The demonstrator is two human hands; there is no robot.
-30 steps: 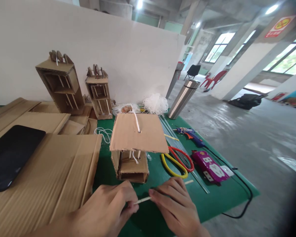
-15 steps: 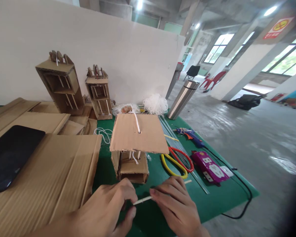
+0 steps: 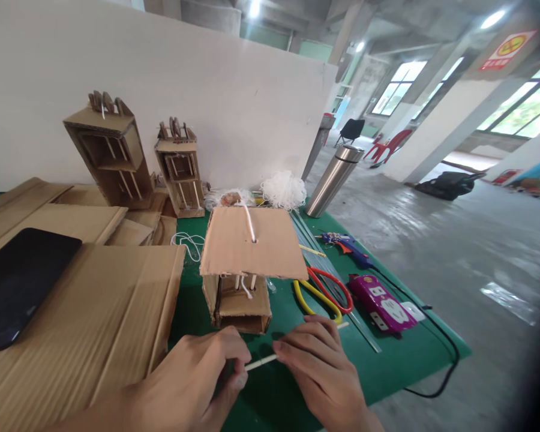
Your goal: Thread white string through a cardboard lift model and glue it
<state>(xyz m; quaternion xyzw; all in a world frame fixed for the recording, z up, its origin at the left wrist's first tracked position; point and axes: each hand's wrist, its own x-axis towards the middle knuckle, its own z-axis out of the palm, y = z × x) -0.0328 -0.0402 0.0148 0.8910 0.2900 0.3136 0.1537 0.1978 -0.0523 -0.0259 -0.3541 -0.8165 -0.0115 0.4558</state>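
Between my two hands lies a thin pale wooden stick (image 3: 261, 361), held low over the green tabletop. My left hand (image 3: 202, 375) pinches its left end between thumb and index finger. Fingers of my right hand (image 3: 321, 366) are closed over the stick, and its far end pokes out past them on the right. Just beyond my hands stands a cardboard box model (image 3: 245, 306) under a flat cardboard top (image 3: 254, 243). A white cord (image 3: 251, 223) runs through a hole in that top, and pale rods show inside the box.
Scissors (image 3: 328, 294) with red and yellow handles, a purple power strip (image 3: 382, 306) and a glue gun (image 3: 346, 246) lie right. Cardboard sheets (image 3: 117, 300) with a black phone-like slab (image 3: 27, 288) cover the left. Two cardboard models (image 3: 182, 174) and a steel flask (image 3: 335, 183) stand behind.
My left thumb has come up against the stick's left end, closing the pinch. The right hand and the stick have shifted only slightly.
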